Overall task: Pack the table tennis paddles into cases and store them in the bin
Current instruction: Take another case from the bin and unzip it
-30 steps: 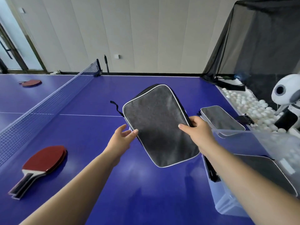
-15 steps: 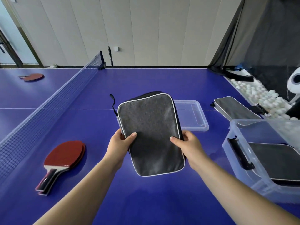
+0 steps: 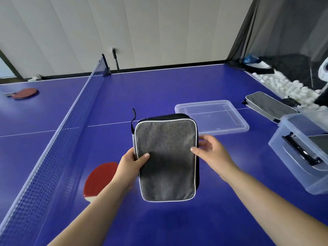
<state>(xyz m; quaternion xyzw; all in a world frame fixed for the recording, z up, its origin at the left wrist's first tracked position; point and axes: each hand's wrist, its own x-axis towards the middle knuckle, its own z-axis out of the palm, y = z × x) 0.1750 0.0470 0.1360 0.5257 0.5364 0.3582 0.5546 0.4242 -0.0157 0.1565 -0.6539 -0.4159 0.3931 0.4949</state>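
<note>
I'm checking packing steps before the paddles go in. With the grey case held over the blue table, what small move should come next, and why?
Probably find the zipper and open the grey fabric case with white piping. The left hand grips its left edge while the right hand sits at its right edge with its fingers loose. The case looks closed, and the red paddle lies unpacked beside the left wrist.

blue table (image 3: 159,89), net (image 3: 58,139), white balls (image 3: 284,87)

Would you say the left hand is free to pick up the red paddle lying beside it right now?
Probably not yet: the left hand grips the grey case, so it is occupied. The red paddle lies close beneath the forearm, with nothing on it.
</note>
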